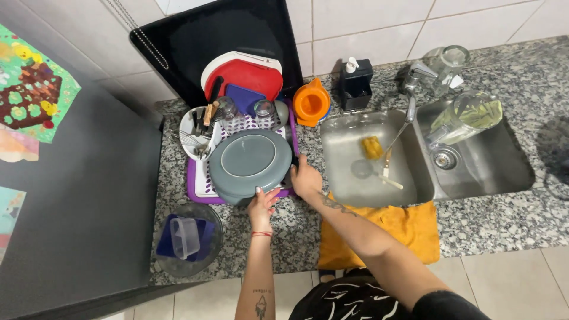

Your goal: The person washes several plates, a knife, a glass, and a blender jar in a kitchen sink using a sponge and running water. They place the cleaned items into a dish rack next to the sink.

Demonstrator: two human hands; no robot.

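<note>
- Plates (249, 159), grey, stacked on purple rack (198, 184); left hand (261, 208) grips their near rim.
- Right hand (304, 178) clasps the stack's right edge.
- Black soap dispenser (355, 84) and orange jug (310, 102) on counter (492, 216) behind.

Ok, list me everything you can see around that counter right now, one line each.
plate: one, grey, on the rack, both hands at its edge
rack: one, purple and white, on the counter left of the sink
red board: one, red and white, upright at the rack's back
black tray: one, leaning on the tiled wall
orange jug: one, behind the sink
soap pump: one, black, by the tap
sponge: one, yellow, in the left basin
glass jar: one, clear, lying in the right basin
yellow cloth: one, over the counter's front edge
clear box: one, on a blue lid in a glass bowl
left hand: fingers on the plate's near rim
right hand: at the plate's right edge
</note>
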